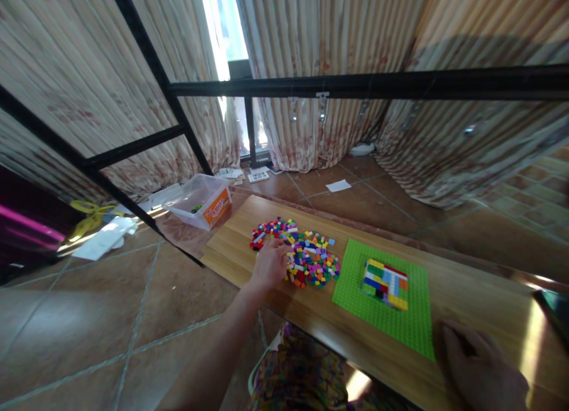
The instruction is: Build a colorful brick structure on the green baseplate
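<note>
Plastic bricks (311,260) in many colours lie loose on the wooden surface (233,245), between its short left edge and the green plate (418,322), and reach from close to the far edge towards the near one. They are spread shallow, probably so that single pieces show and can be told apart. The left hand (271,262) is at the left side of this spread, fingers bent down among the pieces; whether they pinch one I cannot tell, as the hand hides its own fingertips. Just right of the bricks, the plate lies flat across much of the surface's depth, which likely keeps it steady and close to the supply. A low block (386,283) of joined bricks sits on it, with bare green around every side, perhaps to leave room for fingers. The right hand (484,363) is beside the plate's near right corner, towards the near edge, fingers loosely curled; it is dark and blurred, so I cannot tell whether it holds anything. Beyond the surface's left edge, a clear tub (195,218) with an orange label stands on the floor (120,281), presumably there to save space on the wood.
</note>
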Action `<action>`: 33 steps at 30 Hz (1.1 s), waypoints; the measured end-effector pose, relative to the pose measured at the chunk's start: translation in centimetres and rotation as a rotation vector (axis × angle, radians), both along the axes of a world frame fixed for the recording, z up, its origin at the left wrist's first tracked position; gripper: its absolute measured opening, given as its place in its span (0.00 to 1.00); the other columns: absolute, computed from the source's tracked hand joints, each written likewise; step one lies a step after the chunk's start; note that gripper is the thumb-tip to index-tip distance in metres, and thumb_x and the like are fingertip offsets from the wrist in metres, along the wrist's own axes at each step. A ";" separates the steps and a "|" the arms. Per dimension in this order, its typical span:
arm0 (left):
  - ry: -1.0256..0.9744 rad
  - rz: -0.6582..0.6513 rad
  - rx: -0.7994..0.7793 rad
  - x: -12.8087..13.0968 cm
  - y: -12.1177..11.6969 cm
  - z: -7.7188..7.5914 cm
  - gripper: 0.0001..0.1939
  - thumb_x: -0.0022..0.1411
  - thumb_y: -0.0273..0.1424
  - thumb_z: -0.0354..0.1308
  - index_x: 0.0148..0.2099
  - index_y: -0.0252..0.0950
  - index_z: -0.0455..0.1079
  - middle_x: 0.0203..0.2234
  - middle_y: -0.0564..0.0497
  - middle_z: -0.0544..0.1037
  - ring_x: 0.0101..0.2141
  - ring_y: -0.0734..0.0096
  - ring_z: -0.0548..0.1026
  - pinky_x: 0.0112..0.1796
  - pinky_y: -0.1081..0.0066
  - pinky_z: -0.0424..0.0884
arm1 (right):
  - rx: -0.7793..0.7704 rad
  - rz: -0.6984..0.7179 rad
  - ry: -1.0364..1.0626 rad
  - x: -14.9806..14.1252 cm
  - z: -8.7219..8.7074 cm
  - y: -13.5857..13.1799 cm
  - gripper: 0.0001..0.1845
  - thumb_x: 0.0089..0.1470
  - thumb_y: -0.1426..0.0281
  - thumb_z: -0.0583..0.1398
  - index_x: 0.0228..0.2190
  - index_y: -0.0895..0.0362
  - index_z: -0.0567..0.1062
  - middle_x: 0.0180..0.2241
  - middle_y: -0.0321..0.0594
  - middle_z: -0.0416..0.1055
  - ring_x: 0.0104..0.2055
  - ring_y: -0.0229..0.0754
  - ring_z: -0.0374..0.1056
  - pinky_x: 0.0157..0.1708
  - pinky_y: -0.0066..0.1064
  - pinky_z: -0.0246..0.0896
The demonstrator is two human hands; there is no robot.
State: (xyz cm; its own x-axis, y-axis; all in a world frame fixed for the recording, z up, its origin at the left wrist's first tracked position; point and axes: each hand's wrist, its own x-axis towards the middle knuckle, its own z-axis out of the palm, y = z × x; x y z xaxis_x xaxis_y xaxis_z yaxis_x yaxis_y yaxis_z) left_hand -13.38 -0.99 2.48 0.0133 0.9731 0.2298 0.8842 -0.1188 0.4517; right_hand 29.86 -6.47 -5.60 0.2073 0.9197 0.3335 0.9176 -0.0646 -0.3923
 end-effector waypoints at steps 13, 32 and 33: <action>0.164 -0.004 -0.069 -0.2 1.5 -0.4 0.11 0.62 0.28 0.53 0.44 0.36 0.75 0.38 0.45 0.77 0.42 0.62 0.73 0.46 0.64 0.68 | 0.021 -0.032 -0.072 -1.4 1.3 -0.2 0.20 0.57 0.55 0.53 0.36 0.52 0.79 0.38 0.42 0.75 0.35 0.47 0.72 0.28 0.34 0.63; 0.291 0.005 -0.040 -0.5 2.5 -0.4 0.08 0.59 0.33 0.56 0.40 0.34 0.70 0.36 0.42 0.76 0.43 0.55 0.73 0.46 0.61 0.68 | 0.124 0.036 0.021 -2.4 2.0 0.0 0.14 0.59 0.62 0.55 0.34 0.55 0.78 0.37 0.42 0.75 0.36 0.44 0.72 0.34 0.34 0.65; 0.264 0.010 -0.026 -0.4 2.4 -0.2 0.08 0.59 0.33 0.56 0.39 0.34 0.69 0.35 0.43 0.76 0.42 0.55 0.74 0.45 0.61 0.69 | 0.128 0.040 0.027 -2.4 2.0 0.0 0.14 0.58 0.62 0.55 0.34 0.55 0.78 0.36 0.42 0.75 0.37 0.44 0.72 0.34 0.34 0.65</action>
